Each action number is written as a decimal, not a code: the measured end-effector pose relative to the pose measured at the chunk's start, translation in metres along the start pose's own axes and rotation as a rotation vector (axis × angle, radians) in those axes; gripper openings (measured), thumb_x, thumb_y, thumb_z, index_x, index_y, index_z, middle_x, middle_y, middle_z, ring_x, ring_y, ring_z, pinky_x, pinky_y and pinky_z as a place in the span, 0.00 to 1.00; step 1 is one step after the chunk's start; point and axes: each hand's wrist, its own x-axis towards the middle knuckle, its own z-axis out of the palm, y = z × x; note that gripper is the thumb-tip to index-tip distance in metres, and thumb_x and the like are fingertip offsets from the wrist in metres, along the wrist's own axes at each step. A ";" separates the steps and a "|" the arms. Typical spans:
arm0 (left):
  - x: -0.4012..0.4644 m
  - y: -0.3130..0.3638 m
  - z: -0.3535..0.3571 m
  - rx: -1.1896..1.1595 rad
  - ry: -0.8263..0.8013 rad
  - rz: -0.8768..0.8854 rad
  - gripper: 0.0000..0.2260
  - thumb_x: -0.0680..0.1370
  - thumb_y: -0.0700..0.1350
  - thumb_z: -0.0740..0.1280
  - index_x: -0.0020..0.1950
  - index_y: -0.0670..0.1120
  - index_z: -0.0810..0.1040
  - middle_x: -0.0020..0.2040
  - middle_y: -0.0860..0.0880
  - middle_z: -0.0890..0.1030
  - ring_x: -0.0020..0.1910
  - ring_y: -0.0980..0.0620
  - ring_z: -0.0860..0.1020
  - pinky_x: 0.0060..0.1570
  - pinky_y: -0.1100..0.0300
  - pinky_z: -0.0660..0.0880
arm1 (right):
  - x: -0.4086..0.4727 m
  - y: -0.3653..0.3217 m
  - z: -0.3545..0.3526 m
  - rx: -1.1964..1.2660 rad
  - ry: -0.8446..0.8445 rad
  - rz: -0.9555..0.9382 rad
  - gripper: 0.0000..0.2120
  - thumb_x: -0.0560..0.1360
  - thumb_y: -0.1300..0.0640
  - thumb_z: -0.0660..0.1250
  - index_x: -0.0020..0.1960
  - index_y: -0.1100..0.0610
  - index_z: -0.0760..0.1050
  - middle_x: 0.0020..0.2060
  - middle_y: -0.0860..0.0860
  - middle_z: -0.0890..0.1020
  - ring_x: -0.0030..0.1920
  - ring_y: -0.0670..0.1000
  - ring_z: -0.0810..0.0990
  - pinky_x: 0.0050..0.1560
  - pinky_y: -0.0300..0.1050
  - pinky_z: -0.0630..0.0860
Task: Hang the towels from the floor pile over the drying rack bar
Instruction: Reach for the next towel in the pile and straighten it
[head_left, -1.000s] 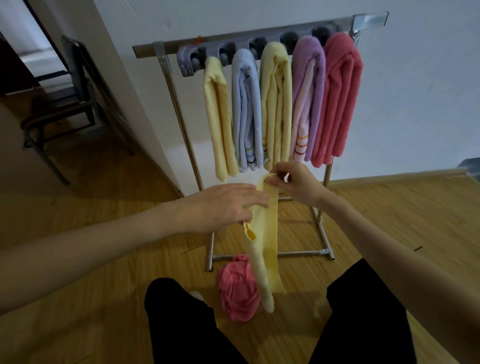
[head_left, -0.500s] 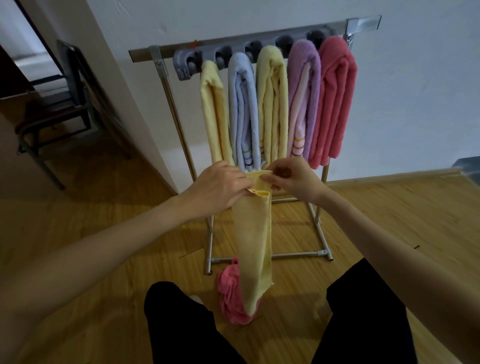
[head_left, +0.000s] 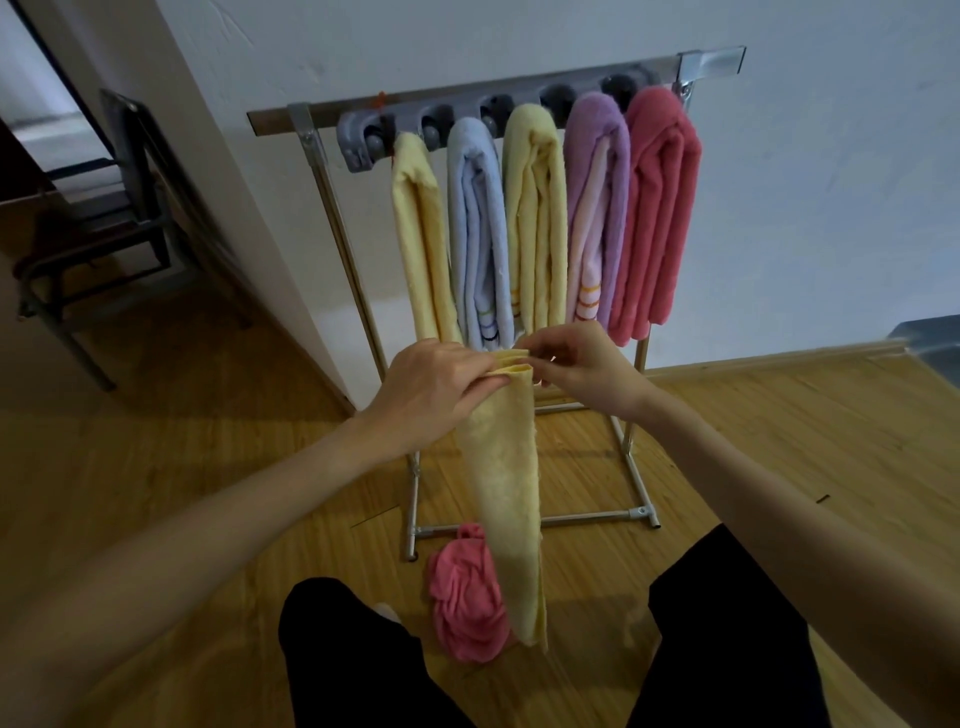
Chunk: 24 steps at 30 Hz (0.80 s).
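Both hands have drawn closer together since a second ago, and the yellow towel (head_left: 506, 499) now hangs straighter and longer below them, its top edge gathered into a neat fold.

From the head view, the left hand (head_left: 434, 387) pinches the near-left side of that folded top edge, fingers curled round the cloth, a firm grip. The right hand (head_left: 576, 364) pinches the other side, thumb and fingertips closed on the hem. Its lower end dangles just in front of the pink towel (head_left: 467, 603), which lies crumpled on the wooden floor (head_left: 779, 441) between the person's knees and the foot of the rack.

Further off, against the white wall, the drying rack bar (head_left: 519, 98) carries five folded towels side by side: pale yellow, light blue, yellow, purple and pink. A stretch at the left end of the bar looks free.

By my reckoning most of the job is done: five hung, one in hand being squared up before it goes over, and one left on the floor.
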 end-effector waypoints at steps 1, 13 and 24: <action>0.000 0.001 0.000 -0.003 0.011 -0.006 0.17 0.79 0.55 0.59 0.50 0.46 0.82 0.35 0.51 0.81 0.32 0.55 0.76 0.34 0.57 0.74 | 0.000 0.000 0.000 -0.001 0.000 -0.004 0.07 0.75 0.66 0.67 0.52 0.65 0.80 0.40 0.58 0.83 0.40 0.57 0.81 0.42 0.49 0.80; 0.007 0.007 -0.004 -0.028 0.090 -0.157 0.16 0.78 0.56 0.60 0.44 0.47 0.82 0.29 0.53 0.76 0.26 0.56 0.72 0.29 0.66 0.65 | -0.006 -0.008 0.000 0.122 0.033 0.037 0.09 0.76 0.64 0.66 0.55 0.62 0.80 0.45 0.56 0.84 0.44 0.54 0.81 0.44 0.46 0.78; 0.016 0.007 -0.008 -0.098 0.208 -0.177 0.13 0.76 0.54 0.66 0.47 0.44 0.82 0.35 0.50 0.80 0.33 0.57 0.74 0.31 0.63 0.72 | -0.005 -0.007 0.012 0.201 0.261 0.061 0.09 0.75 0.67 0.68 0.55 0.64 0.79 0.47 0.59 0.83 0.49 0.58 0.82 0.51 0.56 0.80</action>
